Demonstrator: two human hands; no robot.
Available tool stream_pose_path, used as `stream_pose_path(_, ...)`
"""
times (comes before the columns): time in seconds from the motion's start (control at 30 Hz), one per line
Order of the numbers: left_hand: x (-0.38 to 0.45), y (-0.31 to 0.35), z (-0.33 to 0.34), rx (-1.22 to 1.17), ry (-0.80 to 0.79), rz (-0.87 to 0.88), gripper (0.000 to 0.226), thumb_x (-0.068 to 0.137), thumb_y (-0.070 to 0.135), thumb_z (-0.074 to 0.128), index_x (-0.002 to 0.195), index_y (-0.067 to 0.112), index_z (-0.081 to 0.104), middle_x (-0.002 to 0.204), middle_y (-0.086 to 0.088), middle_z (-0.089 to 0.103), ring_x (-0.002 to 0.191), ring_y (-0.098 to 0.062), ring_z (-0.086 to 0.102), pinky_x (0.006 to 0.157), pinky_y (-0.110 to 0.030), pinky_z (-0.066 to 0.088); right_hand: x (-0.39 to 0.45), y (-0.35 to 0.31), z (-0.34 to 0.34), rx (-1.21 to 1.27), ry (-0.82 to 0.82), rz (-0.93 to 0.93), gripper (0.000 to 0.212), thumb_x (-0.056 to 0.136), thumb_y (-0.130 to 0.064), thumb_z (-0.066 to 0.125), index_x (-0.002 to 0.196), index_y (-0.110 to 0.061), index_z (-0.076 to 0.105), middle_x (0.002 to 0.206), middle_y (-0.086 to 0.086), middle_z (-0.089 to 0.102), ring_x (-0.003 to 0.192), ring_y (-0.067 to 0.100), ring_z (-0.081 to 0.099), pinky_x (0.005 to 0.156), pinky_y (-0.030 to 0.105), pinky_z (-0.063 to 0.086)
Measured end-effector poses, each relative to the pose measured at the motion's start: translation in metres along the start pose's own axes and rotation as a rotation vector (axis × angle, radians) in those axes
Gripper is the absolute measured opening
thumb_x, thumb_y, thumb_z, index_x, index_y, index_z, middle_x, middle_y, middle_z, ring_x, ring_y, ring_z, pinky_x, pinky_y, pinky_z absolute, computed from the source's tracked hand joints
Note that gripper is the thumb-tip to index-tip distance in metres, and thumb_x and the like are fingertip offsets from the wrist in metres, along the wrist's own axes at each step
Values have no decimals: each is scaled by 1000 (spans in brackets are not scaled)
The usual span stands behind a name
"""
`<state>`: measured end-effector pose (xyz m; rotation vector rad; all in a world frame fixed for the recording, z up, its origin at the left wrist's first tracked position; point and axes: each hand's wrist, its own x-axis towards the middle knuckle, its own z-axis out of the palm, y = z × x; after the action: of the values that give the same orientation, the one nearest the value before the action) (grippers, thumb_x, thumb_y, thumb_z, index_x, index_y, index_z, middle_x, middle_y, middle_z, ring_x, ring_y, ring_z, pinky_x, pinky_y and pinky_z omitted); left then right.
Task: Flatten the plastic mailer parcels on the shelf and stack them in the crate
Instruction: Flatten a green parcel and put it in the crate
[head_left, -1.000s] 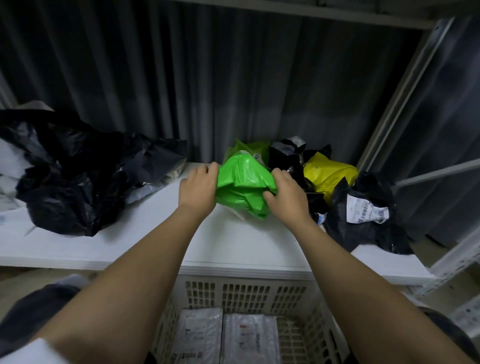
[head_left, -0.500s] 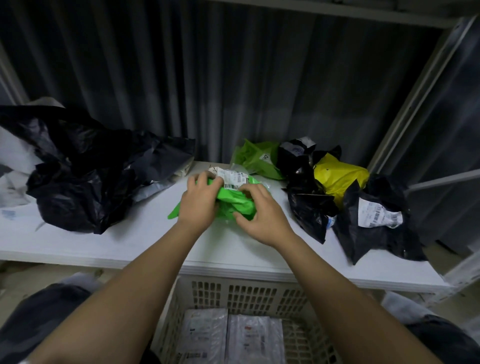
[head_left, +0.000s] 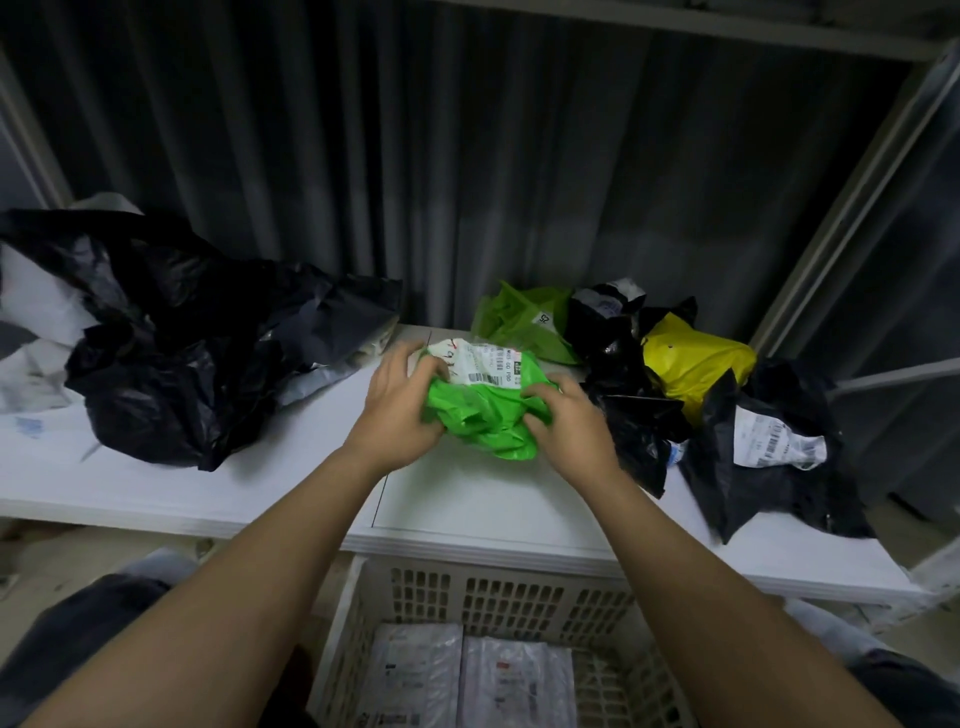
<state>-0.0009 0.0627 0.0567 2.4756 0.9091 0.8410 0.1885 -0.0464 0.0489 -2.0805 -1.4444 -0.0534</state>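
A crumpled bright green mailer (head_left: 485, 415) with a white shipping label on top lies on the white shelf (head_left: 483, 514) at its middle. My left hand (head_left: 402, 402) grips its left side and my right hand (head_left: 563, 423) grips its right side. Behind it lie a second green mailer (head_left: 522, 322), a yellow mailer (head_left: 693, 361) and several black mailers (head_left: 631, 415), one with a white label (head_left: 776, 444). The beige slotted crate (head_left: 498, 597) stands below the shelf's front edge, holding two flat pale parcels (head_left: 467, 675) side by side.
A big heap of black plastic bags (head_left: 171, 358) covers the shelf's left part, with white bags (head_left: 31, 332) behind it. A dark pleated curtain (head_left: 415, 156) hangs behind the shelf. A metal shelf upright (head_left: 852, 192) slants at the right.
The green mailer came down from the air onto the shelf, label side up. Both hands now bunch it from the sides, a little further right than half a second ago.
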Motion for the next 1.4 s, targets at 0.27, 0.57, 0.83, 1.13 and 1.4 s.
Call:
stream_pose_path(0.27,-4,17,-3,376,39,194,30,83,28,67,113,21,63,115,-4,57,109,-32,48,86,-40,39,1,-2,9,189,170,88,21,85,-7,68,106,-9,73,126,9,58,109,24,59,86,14,37)
stream_pose_path(0.57,-6,4,-20,570,-18,-193,35,90,4,47,123,14,44,121,-9,47,114,-30,43,74,-38,41,1,10,-11,603,228,215,26,80,-6,74,105,2,71,115,-2,56,111,18,56,95,25,44)
stream_pose_path(0.83,-16,-5,-16,480,-35,-179,36,83,-2,46,119,6,45,120,-15,43,112,-34,39,75,-40,40,-30,28,-13,47,123,-196,15,76,-15,75,84,-10,64,106,4,53,102,22,50,81,29,40)
stream_pose_path(1.13,-40,-9,3,407,-388,-283,26,83,21,51,107,13,51,118,-11,41,116,-31,34,97,-39,31,-68,29,21,-155,-200,-86,51,89,-58,48,71,-14,64,89,2,51,95,20,46,77,29,33)
stream_pose_path(1.4,-9,-16,36,231,-228,-253,50,101,36,32,147,17,27,155,-9,20,141,-28,18,115,-42,18,-20,-20,42,-193,6,0,47,98,-38,32,137,-16,47,147,12,37,139,32,23,114,45,15)
